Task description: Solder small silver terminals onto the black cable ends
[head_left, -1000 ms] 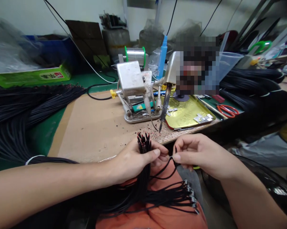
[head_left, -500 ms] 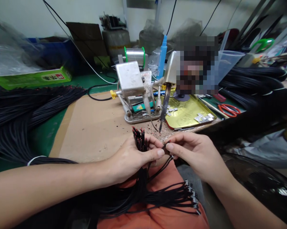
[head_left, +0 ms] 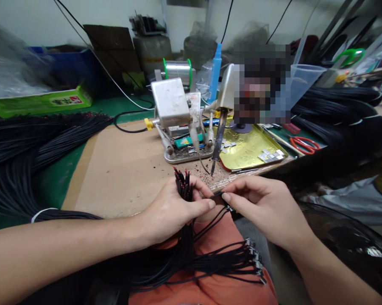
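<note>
My left hand (head_left: 178,207) is wrapped round a bundle of thin black cables (head_left: 183,186), whose red-tipped ends stand up above the fist. To its right, my right hand (head_left: 260,203) pinches one thin black cable (head_left: 216,195) between thumb and forefinger. That cable stretches across the small gap between my two hands. Below the fingers, a couple of cables with small metal connectors (head_left: 229,208) hang close to my right hand. The rest of the bundle drapes over orange cloth (head_left: 210,237) on my lap, with several metal connectors (head_left: 256,260) at its right end.
A soldering stand (head_left: 171,101) with a solder spool (head_left: 178,73) stands ahead, an iron-like tool (head_left: 218,140) pointing down beside it. Right of them lies a yellow tray (head_left: 241,148) holding small metal pieces. Orange-handled scissors (head_left: 304,145) lie further right; black cable bundles (head_left: 15,161) lie left.
My right fingertips have drawn slightly away from my left hand, so more of the pinched cable shows between them. The left hand keeps its hold on the bundle.
</note>
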Demonstrator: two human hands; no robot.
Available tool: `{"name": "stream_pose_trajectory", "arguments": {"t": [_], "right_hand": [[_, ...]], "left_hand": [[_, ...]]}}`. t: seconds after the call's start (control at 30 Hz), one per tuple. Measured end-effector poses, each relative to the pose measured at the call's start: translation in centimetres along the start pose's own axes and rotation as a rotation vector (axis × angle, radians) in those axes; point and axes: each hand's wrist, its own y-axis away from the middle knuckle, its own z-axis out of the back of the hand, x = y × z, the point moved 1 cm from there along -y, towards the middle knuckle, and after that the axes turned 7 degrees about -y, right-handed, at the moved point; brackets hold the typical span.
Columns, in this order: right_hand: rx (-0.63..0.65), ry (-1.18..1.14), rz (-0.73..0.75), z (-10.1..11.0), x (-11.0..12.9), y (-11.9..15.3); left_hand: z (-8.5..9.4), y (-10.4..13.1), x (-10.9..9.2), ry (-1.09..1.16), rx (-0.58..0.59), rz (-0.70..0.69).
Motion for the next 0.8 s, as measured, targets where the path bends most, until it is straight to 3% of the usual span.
{"name": "stream_pose_trajectory", "arguments": {"t": [0.3, 0.63, 0.8], "right_hand": [[0.023, 0.172, 0.129, 0.2, 0.3, 0.2], [0.019, 0.015, 0.128, -0.2, 0.2, 0.3], [-0.061, 0.108, 0.401, -1.3, -0.5, 1.0]], "left_hand": [[0.1, 0.0, 0.1, -0.016, 0.009, 0.001], [-0.2, -0.1, 0.4, 0.053, 0.051, 0.039], [-0.3, 0.0, 0.3, 0.076, 0.082, 0.04]]}}
